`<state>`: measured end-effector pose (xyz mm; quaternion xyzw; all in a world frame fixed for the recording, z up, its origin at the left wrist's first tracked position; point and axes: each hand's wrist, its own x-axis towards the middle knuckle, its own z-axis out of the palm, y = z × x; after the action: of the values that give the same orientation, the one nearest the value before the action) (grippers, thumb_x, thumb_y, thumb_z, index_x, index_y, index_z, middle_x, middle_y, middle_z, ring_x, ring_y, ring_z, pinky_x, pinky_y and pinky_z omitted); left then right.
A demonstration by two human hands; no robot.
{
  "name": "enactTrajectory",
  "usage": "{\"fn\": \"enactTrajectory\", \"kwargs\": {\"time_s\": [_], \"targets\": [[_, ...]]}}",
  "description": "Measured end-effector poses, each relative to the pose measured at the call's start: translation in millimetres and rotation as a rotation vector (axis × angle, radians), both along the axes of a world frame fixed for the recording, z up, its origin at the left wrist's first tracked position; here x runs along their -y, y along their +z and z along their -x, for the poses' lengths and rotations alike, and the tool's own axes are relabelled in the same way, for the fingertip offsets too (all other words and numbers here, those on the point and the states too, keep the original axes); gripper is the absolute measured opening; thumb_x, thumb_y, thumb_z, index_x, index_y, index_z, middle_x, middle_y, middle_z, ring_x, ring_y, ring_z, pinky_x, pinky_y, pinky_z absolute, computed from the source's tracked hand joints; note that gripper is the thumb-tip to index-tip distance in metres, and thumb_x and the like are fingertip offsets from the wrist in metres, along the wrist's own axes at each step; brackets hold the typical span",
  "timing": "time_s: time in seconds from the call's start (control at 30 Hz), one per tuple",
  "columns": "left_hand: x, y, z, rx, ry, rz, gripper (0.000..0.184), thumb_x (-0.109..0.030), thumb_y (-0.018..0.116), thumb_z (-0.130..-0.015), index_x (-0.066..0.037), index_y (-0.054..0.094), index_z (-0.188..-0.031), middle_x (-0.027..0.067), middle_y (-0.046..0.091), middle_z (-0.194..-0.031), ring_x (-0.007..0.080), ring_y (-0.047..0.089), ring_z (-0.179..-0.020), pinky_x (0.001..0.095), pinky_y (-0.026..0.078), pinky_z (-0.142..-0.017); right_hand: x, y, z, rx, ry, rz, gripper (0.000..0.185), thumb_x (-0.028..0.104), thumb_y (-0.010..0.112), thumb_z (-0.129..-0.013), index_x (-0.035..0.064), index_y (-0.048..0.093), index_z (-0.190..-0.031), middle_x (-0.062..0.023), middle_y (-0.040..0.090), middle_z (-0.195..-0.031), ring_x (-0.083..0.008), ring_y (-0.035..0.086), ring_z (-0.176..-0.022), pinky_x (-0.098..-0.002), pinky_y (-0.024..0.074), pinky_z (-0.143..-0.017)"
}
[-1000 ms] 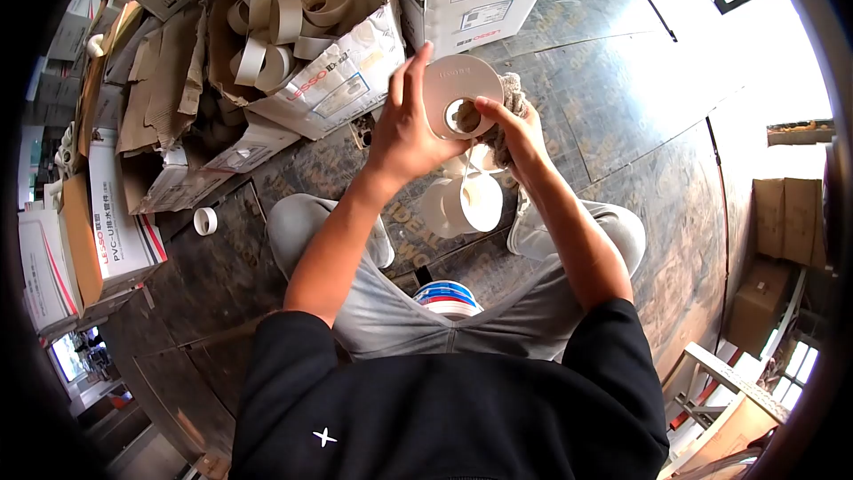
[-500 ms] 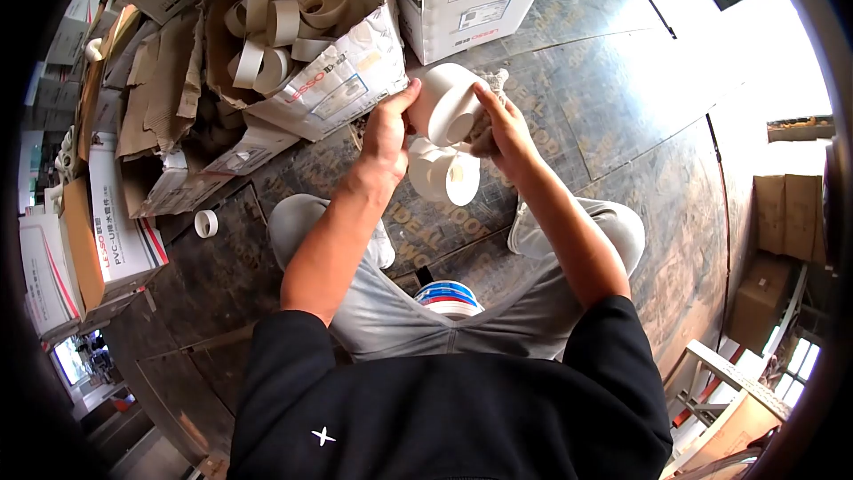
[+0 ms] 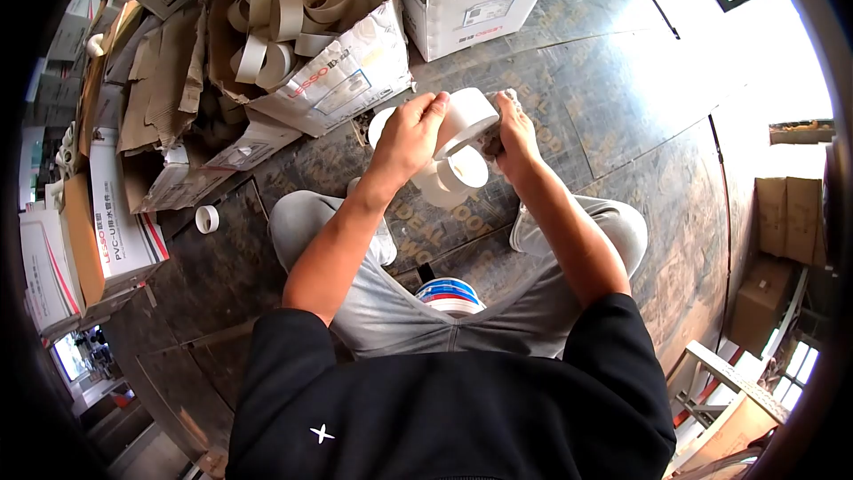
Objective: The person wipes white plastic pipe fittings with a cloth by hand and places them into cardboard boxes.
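My left hand (image 3: 410, 140) is closed on a white plastic pipe fitting (image 3: 469, 117), its thumb near the fitting's wall. My right hand (image 3: 517, 138) is closed at the fitting's right side around a greyish rag (image 3: 491, 135), partly hidden by the fingers. Another white fitting (image 3: 379, 126) shows just left of my left hand, mostly covered by it. Below my hands, a further white pipe fitting (image 3: 451, 180) stands with its round opening toward me; what it rests on is unclear.
A torn carton (image 3: 342, 80) full of white pipe rings stands at the upper left, beside a closed white carton (image 3: 480, 0). One loose ring (image 3: 206, 220) lies on the dark board floor (image 3: 613, 133). A bucket (image 3: 450, 293) is between my legs.
The held fitting has turned and shifted slightly to the right. My left hand has moved right and now covers more of its near end. A fitting left of that hand has come into view.
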<state>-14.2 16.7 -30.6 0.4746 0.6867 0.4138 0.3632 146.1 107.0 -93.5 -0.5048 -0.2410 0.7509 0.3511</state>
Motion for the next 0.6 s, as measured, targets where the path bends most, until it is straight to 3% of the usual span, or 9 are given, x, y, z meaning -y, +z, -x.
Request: {"fn": "enactTrajectory", "kwargs": {"time_s": [0.03, 0.1, 0.17, 0.23, 0.3, 0.37, 0.43, 0.53, 0.6], "targets": [[-1, -5, 1, 0.001, 0.001, -0.002, 0.044, -0.038, 0.050, -0.106, 0.002, 0.065, -0.094, 0.0073, 0.066, -0.078, 0.0144, 0.053, -0.070, 0.0321, 0.045, -0.065, -1, -3, 1, 0.022, -0.024, -0.004, 0.028, 0.033, 0.057, -0.101, 0.0056, 0.061, -0.099, -0.0052, 0.062, -0.078, -0.0152, 0.057, -0.057, -0.0312, 0.0451, -0.046], [-3, -18, 5, 0.449, 0.134, -0.067, 0.043, -0.037, 0.049, -0.106, 0.001, 0.067, -0.098, 0.0075, 0.070, -0.086, 0.0163, 0.059, -0.073, 0.0311, 0.049, -0.068, -2, -11, -2, 0.012, 0.006, 0.021, 0.023, 0.025, 0.061, -0.099, 0.0022, 0.061, -0.103, -0.0060, 0.064, -0.081, -0.0153, 0.062, -0.062, -0.0315, 0.0482, -0.049], [-2, -8, 18, 0.858, 0.189, 0.057, 0.038, -0.033, 0.053, -0.104, 0.000, 0.064, -0.118, 0.0095, 0.070, -0.110, 0.0173, 0.066, -0.102, 0.0305, 0.051, -0.094, 2, -5, 0, 0.113, 0.149, -0.067, 0.021, 0.017, 0.064, -0.096, -0.0017, 0.062, -0.106, -0.0075, 0.066, -0.084, -0.0156, 0.066, -0.069, -0.0318, 0.0517, -0.052], [-3, -11, 22, 1.125, 0.289, 0.014, 0.038, -0.033, 0.054, -0.103, -0.001, 0.062, -0.122, 0.0102, 0.069, -0.116, 0.0195, 0.065, -0.108, 0.0347, 0.051, -0.096, -6, -18, -4, 0.164, 0.252, -0.105, 0.026, 0.010, 0.070, -0.091, -0.0018, 0.062, -0.112, -0.0098, 0.068, -0.089, -0.0181, 0.068, -0.074, -0.0306, 0.0535, -0.054], [-2, -2, 23, 1.136, 0.369, 0.028, 0.038, -0.032, 0.051, -0.103, -0.002, 0.062, -0.123, 0.0104, 0.067, -0.122, 0.0217, 0.064, -0.112, 0.0377, 0.051, -0.098, -15, -46, -6, 0.573, 0.268, -0.447, 0.032, 0.008, 0.074, -0.086, 0.0022, 0.061, -0.114, -0.0112, 0.068, -0.093, -0.0193, 0.066, -0.070, -0.0304, 0.0514, -0.049], [-2, -7, 23, 1.252, 0.380, 0.015, 0.040, -0.032, 0.046, -0.105, -0.002, 0.061, -0.126, 0.0106, 0.066, -0.126, 0.0237, 0.064, -0.114, 0.0394, 0.050, -0.100, -19, -10, -7, 0.525, 0.070, -0.305, 0.027, 0.005, 0.071, -0.086, 0.0027, 0.059, -0.110, -0.0107, 0.068, -0.096, -0.0173, 0.066, -0.076, -0.0310, 0.0547, -0.062], [-1, -8, 21, 1.250, 0.378, 0.023, 0.041, -0.033, 0.043, -0.105, -0.003, 0.059, -0.130, 0.0113, 0.065, -0.129, 0.0250, 0.063, -0.117, 0.0421, 0.050, -0.101, -31, -7, -9, 0.109, -0.198, -0.404, 0.026, -0.001, 0.063, -0.088, 0.0006, 0.055, -0.112, -0.0094, 0.066, -0.095, -0.0192, 0.067, -0.084, -0.0307, 0.0556, -0.074], [-4, -11, 14, 1.301, 0.447, 0.047, 0.041, -0.033, 0.043, -0.105, -0.004, 0.058, -0.131, 0.0110, 0.064, -0.129, 0.0250, 0.062, -0.118, 0.0442, 0.051, -0.100, -39, 2, -10, -0.033, -0.229, -0.503, 0.030, -0.007, 0.054, -0.088, -0.0033, 0.055, -0.118, -0.0176, 0.068, -0.108, -0.0277, 0.071, -0.094, -0.0344, 0.0591, -0.085], [-6, -16, 10, 1.318, 0.473, 0.037, 0.041, -0.033, 0.042, -0.105, -0.005, 0.058, -0.132, 0.0101, 0.064, -0.129, 0.0251, 0.062, -0.118, 0.0456, 0.052, -0.099, -26, 9, -5, -0.056, -0.230, -0.533, 0.032, -0.005, 0.058, -0.088, -0.0026, 0.054, -0.120, -0.0134, 0.065, -0.110, -0.0238, 0.067, -0.097, -0.0333, 0.0556, -0.088]]}}
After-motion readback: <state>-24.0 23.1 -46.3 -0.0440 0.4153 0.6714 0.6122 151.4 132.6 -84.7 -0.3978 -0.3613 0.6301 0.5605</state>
